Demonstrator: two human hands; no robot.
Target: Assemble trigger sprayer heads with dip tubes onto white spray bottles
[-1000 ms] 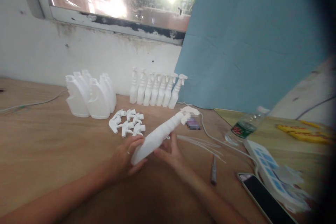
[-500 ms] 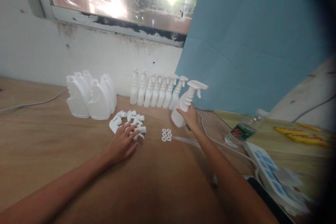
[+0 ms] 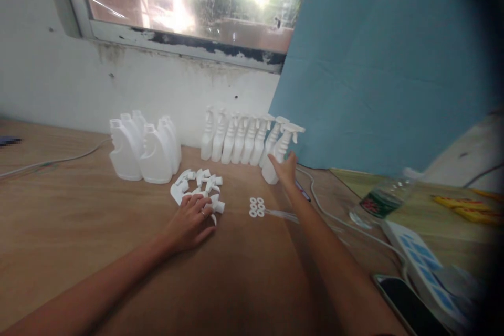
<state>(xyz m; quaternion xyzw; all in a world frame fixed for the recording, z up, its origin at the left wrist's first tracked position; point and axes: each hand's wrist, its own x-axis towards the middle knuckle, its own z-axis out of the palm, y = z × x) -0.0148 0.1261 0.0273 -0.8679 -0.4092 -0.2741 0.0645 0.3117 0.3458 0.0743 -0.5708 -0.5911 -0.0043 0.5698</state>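
Gripping an upright white plastic spray bottle (image 3: 270,172) between thumb and fingers of the right hand (image 3: 287,171), beside a row of white spray bottles with trigger tops (image 3: 238,148) on the wooden counter (image 3: 232,278). Touching loose white trigger heads (image 3: 202,177) with the left hand (image 3: 188,224), loosely spread. Apparently done with the row, but with those heads, small flat white rings (image 3: 250,208), thin clear tubes (image 3: 284,215) and open translucent handled jugs (image 3: 156,165) left over

No readable text — just blurred red and white marks on the green label (image 3: 381,203) of the clear bottle (image 3: 402,187), right of the frame, and smeared red print on the yellow item (image 3: 468,211) farther right — too indistinct to read.
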